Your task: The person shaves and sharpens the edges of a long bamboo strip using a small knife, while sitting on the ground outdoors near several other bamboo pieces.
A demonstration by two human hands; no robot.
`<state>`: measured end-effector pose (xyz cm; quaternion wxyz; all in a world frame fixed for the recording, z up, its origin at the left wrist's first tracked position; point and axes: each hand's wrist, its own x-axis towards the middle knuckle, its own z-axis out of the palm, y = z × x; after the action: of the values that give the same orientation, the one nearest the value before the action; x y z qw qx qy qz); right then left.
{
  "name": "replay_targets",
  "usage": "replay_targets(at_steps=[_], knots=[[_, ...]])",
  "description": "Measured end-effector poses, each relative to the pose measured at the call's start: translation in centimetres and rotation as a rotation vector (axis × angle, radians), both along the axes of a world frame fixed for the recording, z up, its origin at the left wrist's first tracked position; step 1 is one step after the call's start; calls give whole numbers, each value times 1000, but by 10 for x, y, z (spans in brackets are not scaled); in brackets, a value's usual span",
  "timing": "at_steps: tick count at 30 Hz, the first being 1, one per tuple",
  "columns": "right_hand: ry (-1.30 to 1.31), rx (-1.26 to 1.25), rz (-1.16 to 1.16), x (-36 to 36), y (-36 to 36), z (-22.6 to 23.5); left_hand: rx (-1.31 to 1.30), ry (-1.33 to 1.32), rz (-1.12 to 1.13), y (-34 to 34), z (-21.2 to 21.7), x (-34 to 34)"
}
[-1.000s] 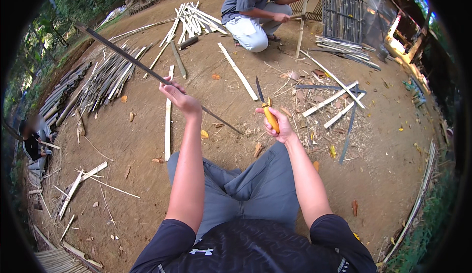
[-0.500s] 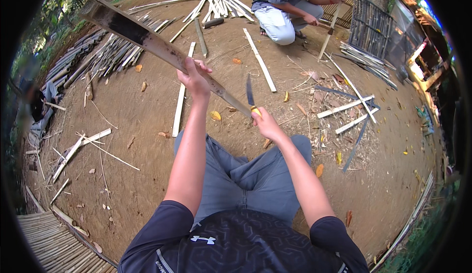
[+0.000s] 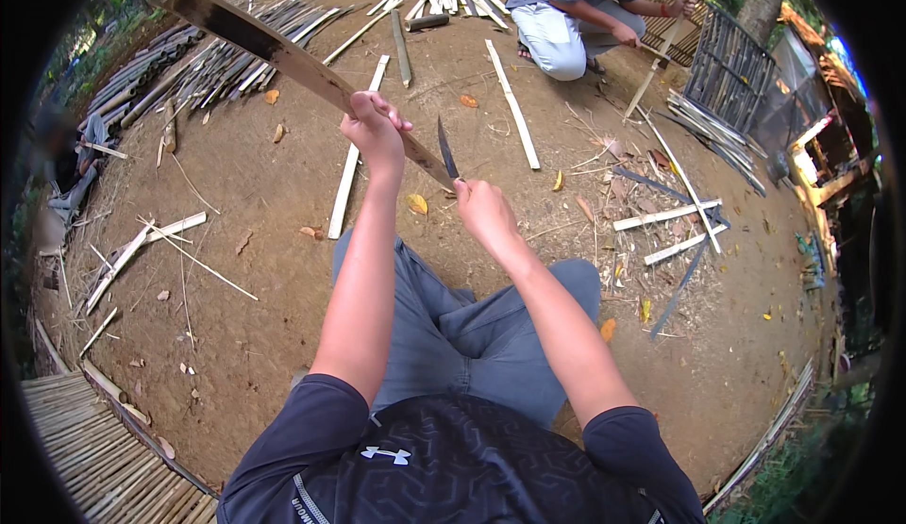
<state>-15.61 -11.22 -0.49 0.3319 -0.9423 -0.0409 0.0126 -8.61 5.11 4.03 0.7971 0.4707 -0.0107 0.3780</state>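
Observation:
My left hand [image 3: 375,134] is closed round a long split bamboo piece [image 3: 307,71], brown with a dark hollow inner face at its far end. The piece slants from the upper left down toward my other hand. My right hand [image 3: 487,211] grips a knife [image 3: 445,151], its dark narrow blade pointing up and away beside the near end of the bamboo. The knife's handle is mostly hidden in my fingers. Whether the blade touches the bamboo I cannot tell.
Pale strips [image 3: 511,104] lie on the dirt ahead, with more crossed strips [image 3: 670,215] at right. A stack of split bamboo [image 3: 226,62] is at the far left. A co-worker [image 3: 576,15] crouches at the far right, holding a strip and a blade. A slatted bamboo surface [image 3: 94,449] lies near left.
My right hand and the knife have moved left, nearer my left hand, and the blade now stands close along the bamboo. My left hand keeps its hold; the view has shifted slightly.

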Motion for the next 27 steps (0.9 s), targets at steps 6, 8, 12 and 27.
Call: replay_targets(at_steps=[6,8,12,27], knots=[[-14,-32,-69,-8,7,3,-9,-55,-23,-9,6,-2],[57,-105,-116,-3,-1,-6,-22,-41,-34,-13,8,0],[-35,40,-85,4,-9,-4,26,-59,-75,-21,11,-3],[-53,-51,-44,-3,-7,21,17,-24,-7,-32,11,-2]])
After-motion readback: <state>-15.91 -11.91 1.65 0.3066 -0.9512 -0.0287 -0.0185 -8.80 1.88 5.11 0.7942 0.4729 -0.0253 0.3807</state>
